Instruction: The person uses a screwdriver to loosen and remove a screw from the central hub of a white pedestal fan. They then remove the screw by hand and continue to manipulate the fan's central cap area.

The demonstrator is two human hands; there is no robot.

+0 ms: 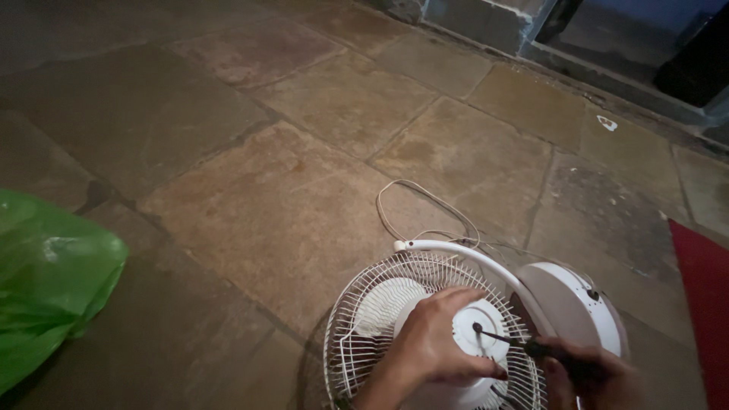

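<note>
Screwdriver work on the back of a white table fan (425, 319) is the step in hand, judging by how the two hands sit. The fan lies face down on the brown stone-slab floor (250, 190), its white wire guard (364, 334) spread beneath a round white plastic motor housing (478, 334) and its curved white stand arm (463, 254) arching over to a round white base (573, 300). The left hand (433, 349) lies over the housing, fingers curled and pressed round its near edge to steady it. The right hand (592, 376) is closed round the dark handle of a thin-shafted screwdriver (524, 345), whose tip meets the housing near its centre; the screw itself is too small to make out. A thin white power cord (414, 205) loops loosely on the floor just beyond the fan. A crumpled green plastic bag (45, 281) lies well apart to the left, and a red mat edge (702, 304) shows at the right. The next move seems to call for keeping the tip square in the fastener, pressing down while turning, and holding the housing firmly so the fan does not rock on its guard.
</note>
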